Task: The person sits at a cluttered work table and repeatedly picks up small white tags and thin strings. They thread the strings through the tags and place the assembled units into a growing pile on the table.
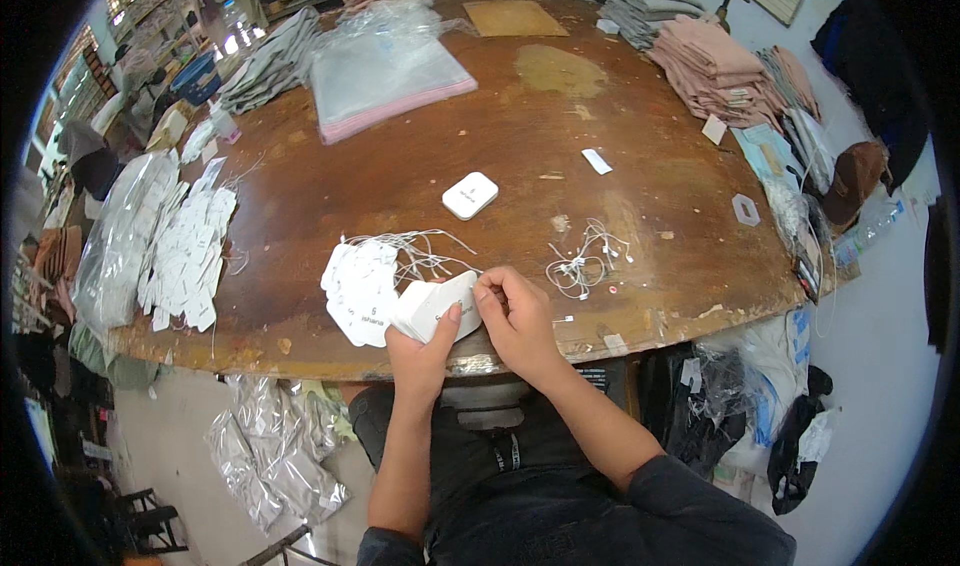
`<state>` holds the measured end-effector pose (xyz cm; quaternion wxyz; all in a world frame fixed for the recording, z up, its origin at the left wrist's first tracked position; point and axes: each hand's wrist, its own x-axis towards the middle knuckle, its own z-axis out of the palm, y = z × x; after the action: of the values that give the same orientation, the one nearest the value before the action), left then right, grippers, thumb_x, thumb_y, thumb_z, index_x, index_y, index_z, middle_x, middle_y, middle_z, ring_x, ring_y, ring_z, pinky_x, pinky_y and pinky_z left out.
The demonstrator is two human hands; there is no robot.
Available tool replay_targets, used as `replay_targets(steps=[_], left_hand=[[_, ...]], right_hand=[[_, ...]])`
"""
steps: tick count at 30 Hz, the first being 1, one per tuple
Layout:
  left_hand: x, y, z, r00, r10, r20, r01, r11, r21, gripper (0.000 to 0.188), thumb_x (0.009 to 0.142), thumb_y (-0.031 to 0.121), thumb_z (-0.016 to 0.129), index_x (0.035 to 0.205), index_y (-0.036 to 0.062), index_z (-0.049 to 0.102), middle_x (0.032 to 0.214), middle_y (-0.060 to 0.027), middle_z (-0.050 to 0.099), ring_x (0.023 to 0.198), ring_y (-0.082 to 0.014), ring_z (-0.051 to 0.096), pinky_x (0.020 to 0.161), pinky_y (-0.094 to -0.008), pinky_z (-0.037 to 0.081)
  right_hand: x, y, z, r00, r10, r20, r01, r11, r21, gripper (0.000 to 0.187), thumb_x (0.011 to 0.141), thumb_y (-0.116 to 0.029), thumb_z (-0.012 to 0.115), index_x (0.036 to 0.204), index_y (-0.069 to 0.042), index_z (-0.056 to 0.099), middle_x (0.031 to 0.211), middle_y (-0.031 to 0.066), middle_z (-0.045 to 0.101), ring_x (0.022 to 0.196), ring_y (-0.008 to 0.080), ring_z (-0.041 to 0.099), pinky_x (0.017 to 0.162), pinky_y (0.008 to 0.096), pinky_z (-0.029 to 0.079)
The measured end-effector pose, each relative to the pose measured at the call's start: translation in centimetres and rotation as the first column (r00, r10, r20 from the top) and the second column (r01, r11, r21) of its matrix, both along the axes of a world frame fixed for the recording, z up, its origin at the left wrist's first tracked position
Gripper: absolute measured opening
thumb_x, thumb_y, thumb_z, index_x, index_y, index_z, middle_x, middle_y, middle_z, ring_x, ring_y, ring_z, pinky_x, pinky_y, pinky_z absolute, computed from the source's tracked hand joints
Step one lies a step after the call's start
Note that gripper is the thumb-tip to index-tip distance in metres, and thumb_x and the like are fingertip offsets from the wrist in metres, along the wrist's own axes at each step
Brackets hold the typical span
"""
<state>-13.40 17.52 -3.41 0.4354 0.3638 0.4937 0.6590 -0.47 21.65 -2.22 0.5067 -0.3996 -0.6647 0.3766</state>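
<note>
My left hand (420, 361) is closed round a stack of white hang tags (422, 308) with clipped corners, its thumb lying on the top tag. At the stack's right corner, my right hand (520, 326) pinches thumb and fingers together; whether a tag edge or a thin string is between them is hidden. Just left of the held stack lies a spread pile of strung white tags (358, 284), their white strings (428, 250) trailing to the right. Beyond my hands sits a neat stack of white tags (470, 195). Tangled loose tag strings (582, 268) lie to the right.
The curved-edged wooden table (400, 181) also carries many white tags (190, 251) at left, clear plastic bags (385, 71) at the back, and folded pink garments (715, 66) and grey garments (645, 6) at right. Plastic-wrapped garments (275, 451) lie below the front edge.
</note>
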Motion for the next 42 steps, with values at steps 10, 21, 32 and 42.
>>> replay_targets(steps=[10, 21, 32, 42], left_hand=[[0.4, -0.6, -0.1, 0.996, 0.055, -0.069, -0.053, 0.998, 0.029, 0.020, 0.086, 0.005, 0.071, 0.102, -0.0044, 0.066, 0.093, -0.0055, 0.068, 0.083, -0.0095, 0.062, 0.073, -0.0257, 0.051], [0.2, -0.1, -0.6, 0.505, 0.363, -0.783, 0.028, 0.900, 0.435, 0.032, 0.070, 0.000, 0.074, 0.101, 0.0062, 0.069, 0.090, -0.0070, 0.064, 0.081, -0.0255, 0.063, 0.069, -0.0338, 0.051], [-0.3, -2.1, 1.0, 0.866, 0.148, -0.477, -0.060, 0.979, 0.196, 0.028, 0.076, 0.007, 0.076, 0.102, 0.0045, 0.068, 0.090, -0.0039, 0.067, 0.080, -0.0173, 0.064, 0.071, -0.0326, 0.051], [-6.0, -1.6, 1.3, 0.875, 0.478, 0.080, -0.482, 0.874, 0.050, 0.033, 0.091, 0.008, 0.063, 0.121, -0.0058, 0.056, 0.106, -0.0153, 0.066, 0.090, -0.0203, 0.067, 0.079, -0.0336, 0.055]], right_hand=[[-1.2, 0.0, -0.3, 0.997, -0.027, 0.075, 0.014, 0.986, 0.168, 0.006, 0.094, -0.005, 0.057, 0.092, 0.001, 0.057, 0.081, 0.0113, 0.059, 0.070, 0.0214, 0.057, 0.063, 0.0317, 0.046], [0.9, -0.4, 0.0, 0.986, 0.104, -0.132, -0.135, 0.958, -0.252, 0.012, 0.095, -0.008, 0.059, 0.099, 0.002, 0.063, 0.088, 0.0064, 0.067, 0.079, 0.0134, 0.061, 0.071, 0.0290, 0.050], [7.6, 4.9, 1.2, 0.885, -0.369, 0.283, 0.365, 0.929, 0.066, 0.017, 0.086, -0.019, 0.070, 0.088, -0.004, 0.065, 0.074, 0.0126, 0.065, 0.067, 0.0210, 0.063, 0.063, 0.0347, 0.048], [7.9, 6.9, 1.9, 0.596, -0.380, 0.708, 0.116, 0.912, 0.393, 0.006, 0.086, -0.006, 0.064, 0.087, -0.001, 0.065, 0.089, 0.0133, 0.066, 0.085, 0.0280, 0.065, 0.079, 0.0357, 0.049]])
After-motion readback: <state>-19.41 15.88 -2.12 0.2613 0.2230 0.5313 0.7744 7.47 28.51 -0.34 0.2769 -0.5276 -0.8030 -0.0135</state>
